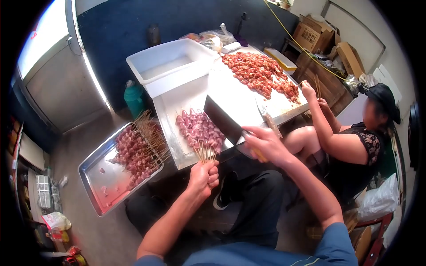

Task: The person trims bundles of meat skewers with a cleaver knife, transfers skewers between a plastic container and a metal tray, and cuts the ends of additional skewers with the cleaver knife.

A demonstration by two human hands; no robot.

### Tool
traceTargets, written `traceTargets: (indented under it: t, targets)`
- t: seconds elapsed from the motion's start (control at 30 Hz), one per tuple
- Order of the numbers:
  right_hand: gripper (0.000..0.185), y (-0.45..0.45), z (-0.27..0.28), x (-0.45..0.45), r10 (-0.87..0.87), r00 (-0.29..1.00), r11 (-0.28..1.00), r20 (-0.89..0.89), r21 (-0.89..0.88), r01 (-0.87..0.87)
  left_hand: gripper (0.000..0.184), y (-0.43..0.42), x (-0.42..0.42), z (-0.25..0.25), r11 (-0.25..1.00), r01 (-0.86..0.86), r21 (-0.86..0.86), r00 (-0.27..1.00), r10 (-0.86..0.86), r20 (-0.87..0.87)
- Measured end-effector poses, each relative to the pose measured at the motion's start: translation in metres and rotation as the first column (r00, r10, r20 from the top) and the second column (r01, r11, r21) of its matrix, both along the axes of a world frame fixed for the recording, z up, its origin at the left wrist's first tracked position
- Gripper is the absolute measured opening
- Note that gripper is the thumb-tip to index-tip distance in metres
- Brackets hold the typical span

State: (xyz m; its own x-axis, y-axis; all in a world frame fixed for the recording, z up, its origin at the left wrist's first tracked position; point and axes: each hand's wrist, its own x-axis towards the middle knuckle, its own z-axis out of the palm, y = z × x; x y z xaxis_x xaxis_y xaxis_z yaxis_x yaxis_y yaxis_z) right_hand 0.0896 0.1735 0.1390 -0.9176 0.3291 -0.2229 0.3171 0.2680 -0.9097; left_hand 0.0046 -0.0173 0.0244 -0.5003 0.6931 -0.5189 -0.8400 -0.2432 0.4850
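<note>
My left hand [203,177] is closed around the bare stick ends of a bunch of meat skewers [199,129]. Their dark red pieces rest on the near left corner of the white-topped table [171,99]. In my right hand [267,145] is the handle of a cleaver [224,120], its broad dark blade tilted just right of the skewered meat. Whether blade and meat touch, I cannot tell. Left of the table, a metal tray [94,177] holds a heap of more skewers [133,153], sticks toward the table.
A white tub [148,84] stands at the table's back left, a pile of cut meat [262,75] at its back right. Another knife [271,125] lies near the front edge. At right sits a co-worker [350,142] holding thin sticks. A green flask [133,98] stands behind the tray.
</note>
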Motion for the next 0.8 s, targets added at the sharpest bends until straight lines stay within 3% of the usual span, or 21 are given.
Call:
traceTargets:
  t: [0.2, 0.47, 0.53, 0.7, 0.8]
  targets:
    - [0.045, 0.005, 0.034, 0.072, -0.076, 0.994, 0.996, 0.084, -0.031, 0.079, 0.009, -0.001, 0.0, 0.0, 1.0, 0.0, -0.013, 1.0, 0.0, -0.006]
    - [0.045, 0.008, -0.001, -0.015, -0.071, 0.967, 0.996, -0.244, -0.067, 0.056, 0.009, -0.001, 0.002, -0.001, 1.0, 0.002, -0.005, 1.0, -0.002, -0.025]
    - [0.046, 0.015, -0.015, -0.019, 0.002, 0.998, 0.999, -0.071, -0.049, -0.005, 0.009, -0.001, 0.002, 0.0, 1.0, 0.001, -0.009, 1.0, -0.001, -0.024]
    - [0.043, 0.021, 0.021, 0.047, -0.007, 0.999, 0.998, 0.039, -0.059, 0.01, 0.009, -0.002, 0.003, 0.001, 1.0, 0.001, -0.017, 1.0, -0.001, 0.002]
    - [0.041, 0.025, 0.025, 0.063, -0.024, 1.0, 0.998, -0.005, -0.064, 0.023, 0.009, -0.001, 0.002, 0.002, 1.0, 0.001, -0.015, 1.0, -0.001, -0.002]
